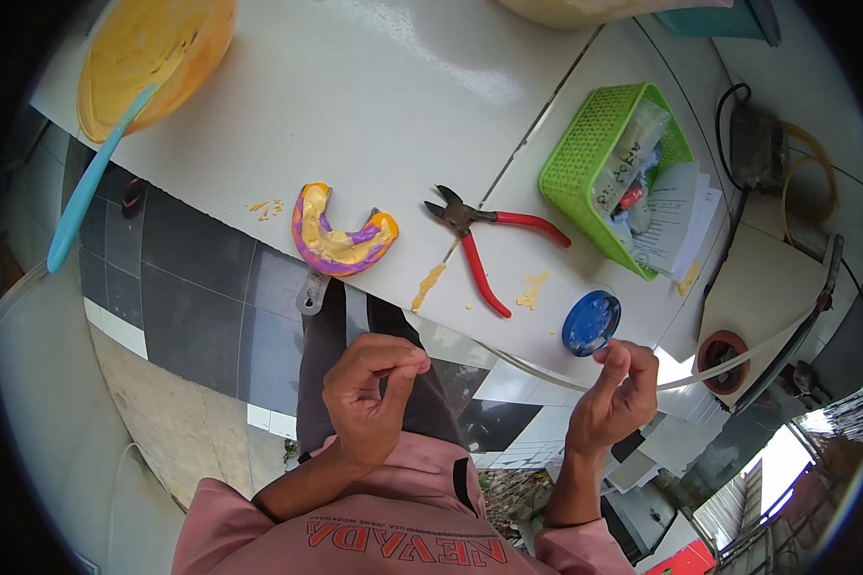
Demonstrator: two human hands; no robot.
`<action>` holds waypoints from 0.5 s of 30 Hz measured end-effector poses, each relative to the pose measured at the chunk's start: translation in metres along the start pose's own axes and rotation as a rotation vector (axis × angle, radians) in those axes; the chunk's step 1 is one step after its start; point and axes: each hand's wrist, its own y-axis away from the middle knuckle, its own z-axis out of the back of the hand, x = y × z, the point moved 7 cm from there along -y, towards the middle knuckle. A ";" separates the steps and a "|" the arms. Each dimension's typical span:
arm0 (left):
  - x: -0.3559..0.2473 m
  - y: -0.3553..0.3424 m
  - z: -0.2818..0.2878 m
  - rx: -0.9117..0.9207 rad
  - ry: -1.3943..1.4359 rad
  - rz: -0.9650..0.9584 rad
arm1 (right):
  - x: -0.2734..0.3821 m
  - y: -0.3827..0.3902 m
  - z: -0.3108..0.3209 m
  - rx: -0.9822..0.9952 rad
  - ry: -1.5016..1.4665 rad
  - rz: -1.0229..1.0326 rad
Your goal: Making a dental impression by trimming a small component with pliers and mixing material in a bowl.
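Note:
My left hand (369,395) is raised in front of my body, thumb and forefinger pinched together; anything between the tips is too small to make out. My right hand (618,395) is closed too, its fingertips at the lower rim of a round blue lid (592,324) with whitish residue inside. Whether those fingers grip the lid cannot be told. Beyond my left hand, at the table edge, lies a U-shaped dental impression (347,247) in yellow and purple, its metal tray handle (313,292) jutting over the edge. Red-handled cutting pliers (472,225) rest beside it, jaws apart.
A yellow-smeared mixing bowl (168,72) with a light-blue spatula (101,177) stands at the far left. At right, a green basket (585,153) holds bags and papers (681,216). Yellow scraps (532,289) dot the white tiled table (355,105).

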 end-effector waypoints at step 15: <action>0.003 0.017 -0.083 0.311 0.011 0.010 | -0.048 -0.034 -0.024 0.071 -0.258 0.057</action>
